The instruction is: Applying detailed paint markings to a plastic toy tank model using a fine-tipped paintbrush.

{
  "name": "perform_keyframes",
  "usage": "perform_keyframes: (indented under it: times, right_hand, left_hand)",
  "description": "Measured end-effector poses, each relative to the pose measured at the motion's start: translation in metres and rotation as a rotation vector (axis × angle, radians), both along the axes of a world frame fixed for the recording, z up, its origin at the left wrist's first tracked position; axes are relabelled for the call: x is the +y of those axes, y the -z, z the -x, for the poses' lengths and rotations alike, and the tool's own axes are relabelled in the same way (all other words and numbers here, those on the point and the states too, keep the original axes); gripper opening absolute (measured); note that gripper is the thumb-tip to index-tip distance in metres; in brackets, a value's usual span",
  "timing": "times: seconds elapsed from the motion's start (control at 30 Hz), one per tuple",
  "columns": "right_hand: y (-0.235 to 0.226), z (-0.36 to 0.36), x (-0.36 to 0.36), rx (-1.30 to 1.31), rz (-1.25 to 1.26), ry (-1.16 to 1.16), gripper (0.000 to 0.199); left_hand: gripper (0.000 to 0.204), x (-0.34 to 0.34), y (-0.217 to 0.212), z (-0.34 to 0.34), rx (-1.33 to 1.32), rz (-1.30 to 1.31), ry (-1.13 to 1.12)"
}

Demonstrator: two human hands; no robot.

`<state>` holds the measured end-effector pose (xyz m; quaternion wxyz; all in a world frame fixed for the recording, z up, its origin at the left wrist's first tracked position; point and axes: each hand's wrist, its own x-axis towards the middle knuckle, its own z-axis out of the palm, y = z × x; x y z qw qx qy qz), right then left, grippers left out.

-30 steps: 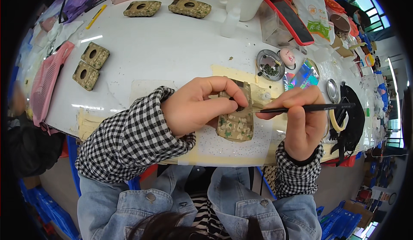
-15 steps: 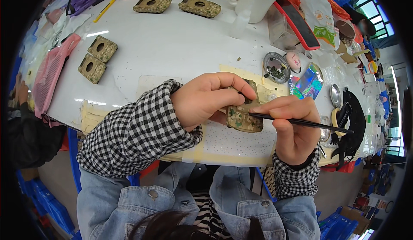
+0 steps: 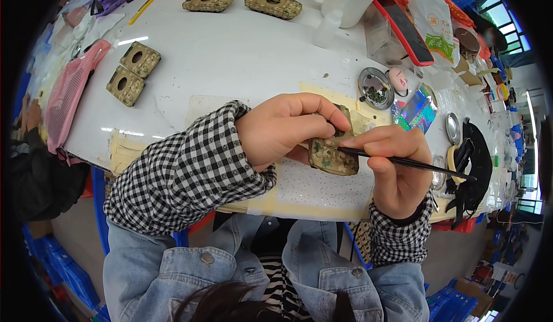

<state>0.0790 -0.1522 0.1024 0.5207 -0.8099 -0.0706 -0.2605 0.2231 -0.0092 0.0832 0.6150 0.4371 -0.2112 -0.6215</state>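
My left hand (image 3: 288,127) is closed around a camouflage toy tank body (image 3: 334,159), holding it tilted over the table's near edge. Its fingers and thumb cover part of the top. In my right hand (image 3: 403,166) is a slim black tool (image 3: 415,163) that looks like tweezers, pinched between thumb and fingers. The tool's tip meets the top of the tank body; whether it grips anything there is too small to tell. Below the hands lies a white speckled work sheet (image 3: 311,192) edged with yellowish tape. A round dish (image 3: 376,89) of small dark green bits stands beyond my right hand.
Two matching camouflage bodies (image 3: 132,71) lie at the left, two more (image 3: 273,5) at the back. A pink mesh basket (image 3: 75,100) is at the left edge. Behind the dish are a white mug (image 3: 347,2) and a red-cased phone (image 3: 403,31). A black cloth item (image 3: 477,163) lies right.
The whole view has shifted slightly, so table items sit a little further right. Both hands keep their hold on the tank body and the black tool, with the tip still at its top.
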Motion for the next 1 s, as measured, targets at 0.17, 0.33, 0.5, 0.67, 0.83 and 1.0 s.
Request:
perform_keyframes:
  times: [0.17,0.33,0.5,0.67,0.83,1.0]
  right_hand:
    - [0.0004,0.0001,-0.0001,-0.002,0.005,0.002,0.015]
    - [0.0001,0.0003,0.0002,0.005,0.004,0.011,0.015]
    - [-0.0001,-0.0001,-0.0002,-0.003,0.011,0.005,0.015]
    - [0.0000,0.0001,-0.0011,0.003,0.024,0.004,0.015]
    - [0.0020,0.0003,-0.0006,0.004,-0.051,-0.010,0.016]
    - [0.0010,0.0008,-0.0008,0.019,-0.025,-0.004,0.015]
  left_hand:
    - [0.021,-0.0006,0.0004,-0.0009,-0.026,-0.031,0.011]
    - [0.021,-0.0005,0.0008,-0.0004,-0.018,-0.015,0.009]
    - [0.021,-0.0004,-0.0011,-0.0003,-0.022,-0.025,0.009]
    - [0.021,-0.0002,0.0000,-0.0005,-0.011,-0.016,0.009]
    - [0.022,-0.0011,0.0008,0.0003,-0.031,-0.029,0.001]
    - [0.022,-0.0007,0.0013,0.0002,-0.021,-0.012,0.002]
